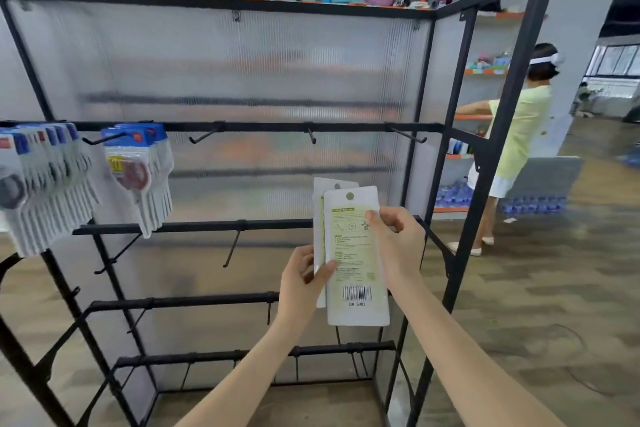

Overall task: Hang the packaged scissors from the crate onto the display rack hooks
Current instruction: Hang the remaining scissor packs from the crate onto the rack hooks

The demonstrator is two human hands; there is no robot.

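Both hands, left hand [304, 274] and right hand [398, 243], pinch two packaged scissors [356, 253] unhung, while filled hooks [104, 139] at nine o'clock leave most empty.

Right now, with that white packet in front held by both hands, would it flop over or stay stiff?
Probably fairly stiff: the front packet stands straight above and below the right hand and left hand without sagging. It looks thin and flat, so likely light. Its smooth face may slide against the second packet behind it.
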